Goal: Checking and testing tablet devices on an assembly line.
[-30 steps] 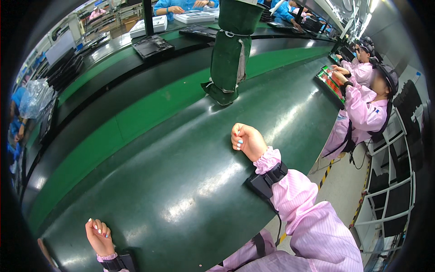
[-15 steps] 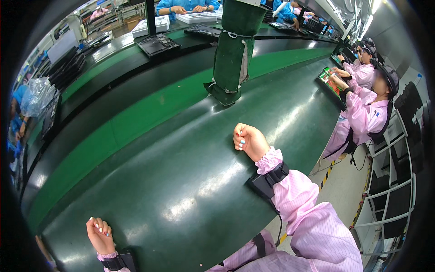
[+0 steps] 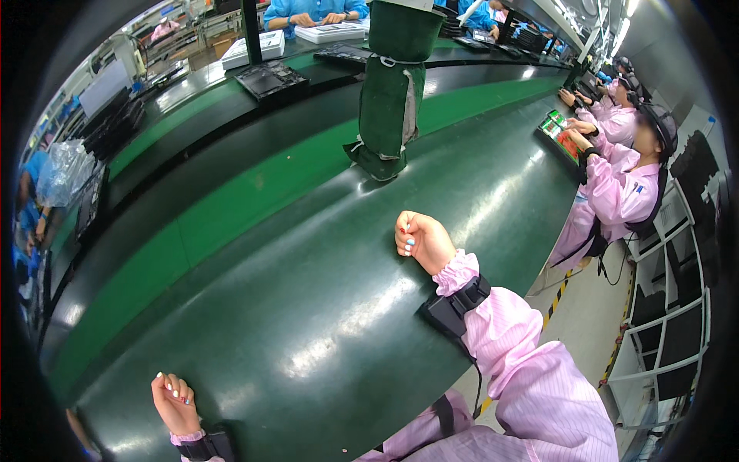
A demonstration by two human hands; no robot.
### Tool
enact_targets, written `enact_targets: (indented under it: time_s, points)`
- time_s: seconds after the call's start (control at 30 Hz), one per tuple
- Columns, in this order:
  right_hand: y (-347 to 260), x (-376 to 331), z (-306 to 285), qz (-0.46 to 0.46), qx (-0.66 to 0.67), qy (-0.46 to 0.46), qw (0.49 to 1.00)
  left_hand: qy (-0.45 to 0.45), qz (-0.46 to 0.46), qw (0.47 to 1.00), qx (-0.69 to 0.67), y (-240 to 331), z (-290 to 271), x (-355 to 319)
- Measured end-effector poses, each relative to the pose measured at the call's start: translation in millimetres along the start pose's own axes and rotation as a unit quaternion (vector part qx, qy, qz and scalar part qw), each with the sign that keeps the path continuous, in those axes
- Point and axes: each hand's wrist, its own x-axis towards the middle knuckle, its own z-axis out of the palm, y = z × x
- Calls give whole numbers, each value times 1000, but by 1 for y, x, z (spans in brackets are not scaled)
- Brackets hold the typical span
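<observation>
Fingers (image 3: 405, 240) curl loosely closed on your left hand (image 3: 176, 405) and your right hand (image 3: 427, 242), set well apart over the green tabletop (image 3: 285, 300) that spreads beneath both, while the green cloth-wrapped post (image 3: 387, 108) stands beyond your right hand.

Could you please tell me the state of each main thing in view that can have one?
Left hand: fingers loosely curled, no object visible in it
Right hand: fingers curled in, no object visible in it
Right arm's black strap: fastened around the sleeve
Green-wrapped post: upright
Clear plastic bag: crumpled
Black panel: lying flat
Red-and-green board: a co-worker's hands at it
</observation>
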Motion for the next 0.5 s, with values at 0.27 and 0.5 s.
enact_targets:
  time_s: [0.27, 0.5]
  points:
    - [-1, -1, -1, 0, 8, -21, 1000, 3, -4, 1000, -9, 0, 2, -1]
    - [-1, -1, 0, 1, -4, 3, 1000, 35, -3, 999, -10, -1, 0, 0]
